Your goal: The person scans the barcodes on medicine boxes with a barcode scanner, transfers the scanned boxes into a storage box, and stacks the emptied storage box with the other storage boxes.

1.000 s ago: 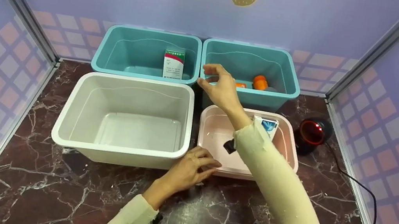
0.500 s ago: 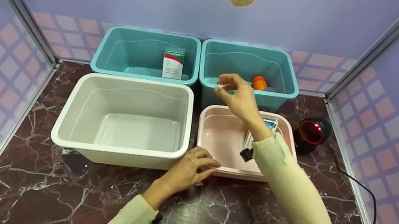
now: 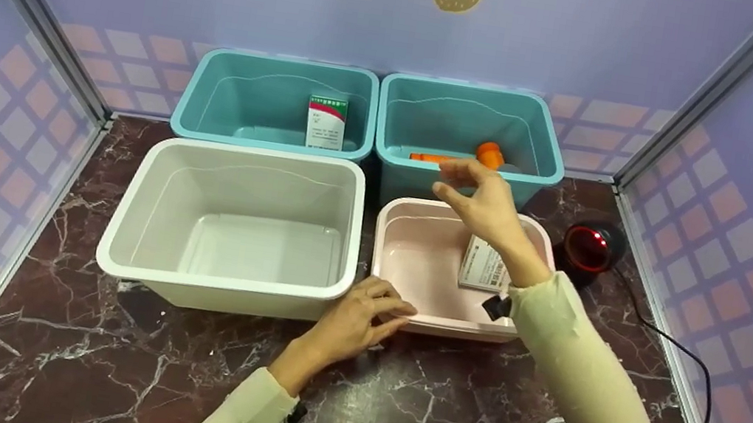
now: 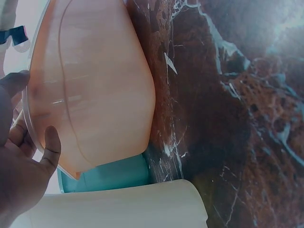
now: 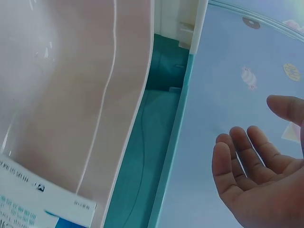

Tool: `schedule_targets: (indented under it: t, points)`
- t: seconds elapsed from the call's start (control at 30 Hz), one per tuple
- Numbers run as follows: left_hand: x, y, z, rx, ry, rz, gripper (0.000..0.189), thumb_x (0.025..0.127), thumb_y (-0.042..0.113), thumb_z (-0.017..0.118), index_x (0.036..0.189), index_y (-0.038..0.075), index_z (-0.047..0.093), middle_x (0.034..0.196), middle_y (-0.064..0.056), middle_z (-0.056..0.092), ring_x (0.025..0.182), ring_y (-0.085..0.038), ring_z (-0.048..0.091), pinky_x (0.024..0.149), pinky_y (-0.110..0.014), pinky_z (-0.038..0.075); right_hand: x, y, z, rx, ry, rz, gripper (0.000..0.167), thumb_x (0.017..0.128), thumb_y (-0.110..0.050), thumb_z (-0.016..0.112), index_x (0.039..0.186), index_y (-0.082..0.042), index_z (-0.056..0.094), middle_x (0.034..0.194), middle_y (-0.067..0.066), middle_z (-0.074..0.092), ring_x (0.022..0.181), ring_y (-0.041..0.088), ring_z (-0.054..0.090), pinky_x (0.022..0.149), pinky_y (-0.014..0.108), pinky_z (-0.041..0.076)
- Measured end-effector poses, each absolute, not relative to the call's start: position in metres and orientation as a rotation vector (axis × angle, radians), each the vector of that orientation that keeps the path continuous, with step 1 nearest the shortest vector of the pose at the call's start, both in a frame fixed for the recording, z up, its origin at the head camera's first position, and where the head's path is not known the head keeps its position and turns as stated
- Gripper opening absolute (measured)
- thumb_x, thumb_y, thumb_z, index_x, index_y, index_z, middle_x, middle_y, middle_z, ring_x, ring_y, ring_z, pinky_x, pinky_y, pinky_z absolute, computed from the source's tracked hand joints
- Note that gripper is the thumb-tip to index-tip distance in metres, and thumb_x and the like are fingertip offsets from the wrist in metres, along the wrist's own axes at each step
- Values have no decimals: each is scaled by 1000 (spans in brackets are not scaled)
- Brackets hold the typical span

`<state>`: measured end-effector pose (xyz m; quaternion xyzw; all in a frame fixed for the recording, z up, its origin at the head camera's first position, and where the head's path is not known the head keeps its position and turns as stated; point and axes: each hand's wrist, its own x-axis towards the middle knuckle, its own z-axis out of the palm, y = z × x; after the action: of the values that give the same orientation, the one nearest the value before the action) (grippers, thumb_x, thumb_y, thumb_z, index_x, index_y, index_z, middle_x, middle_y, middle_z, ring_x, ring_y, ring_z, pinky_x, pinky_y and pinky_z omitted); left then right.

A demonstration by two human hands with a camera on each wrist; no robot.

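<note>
My left hand [image 3: 361, 314] is at the near left corner of the pink bin [image 3: 420, 320]. In the left wrist view its thumb lies outside the wall and its fingers reach over the rim. Above the far side of that bin hovers my right hand [image 3: 486, 202], its fingers loosely bent around nothing. A white medicine box [image 3: 484, 265] leans inside the pink bin, partly hidden by the right forearm. Behind, the right teal bin [image 3: 464, 124] contains orange-topped bottles [image 3: 489, 155]. The left teal bin [image 3: 237, 97] holds a green, red and white medicine box [image 3: 326, 122].
A large white bin [image 3: 224, 283] stands left of the pink one, its side close to my left hand. At the right, a black barcode scanner [image 3: 591, 251] glows red, with its cable [image 3: 683, 354] running along the wall. Panel walls surround the marble-patterned table [image 3: 100, 364].
My right hand has drawn back from the right teal bin's near left corner, toward the right and nearer me. The white box now shows more. My left hand has stayed put.
</note>
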<state>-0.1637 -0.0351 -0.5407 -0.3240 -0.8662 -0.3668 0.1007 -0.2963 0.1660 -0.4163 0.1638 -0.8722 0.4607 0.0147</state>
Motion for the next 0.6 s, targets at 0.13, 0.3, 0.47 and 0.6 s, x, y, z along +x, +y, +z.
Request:
schedule_targets:
  t: [0.13, 0.3, 0.47, 0.6]
  points:
    - [-163, -35, -539, -963, -2562, -1071, 17, 92, 22, 71, 108, 19, 76, 99, 2, 68, 105, -19, 59, 99, -36, 47, -292, 175, -420, 504, -2716, 1394, 36, 90, -21, 74, 121, -4, 67, 118, 14, 70, 109, 30, 66, 99, 44, 51]
    - [-163, -35, -539, -969, -2551, -1067, 17, 93, 24, 70, 108, 19, 76, 98, 2, 67, 104, -18, 59, 98, -36, 47, -288, 189, -425, 488, -2740, 1371, 34, 90, -21, 74, 120, -6, 68, 117, 13, 71, 108, 29, 67, 97, 44, 52]
    - [-163, -36, -539, -972, -2539, -1076, 17, 93, 24, 70, 108, 19, 76, 97, 1, 67, 103, -18, 59, 98, -37, 47, -285, 205, -432, 462, -2776, 1357, 33, 91, -20, 72, 121, -6, 67, 119, 13, 71, 110, 26, 67, 95, 44, 54]
    - [-164, -36, -540, -982, -2540, -1084, 17, 94, 24, 69, 108, 19, 76, 97, 1, 67, 103, -18, 58, 97, -36, 47, -285, 217, -438, 434, -2778, 1334, 32, 91, -16, 71, 119, -4, 68, 115, 14, 72, 105, 26, 66, 91, 38, 55]
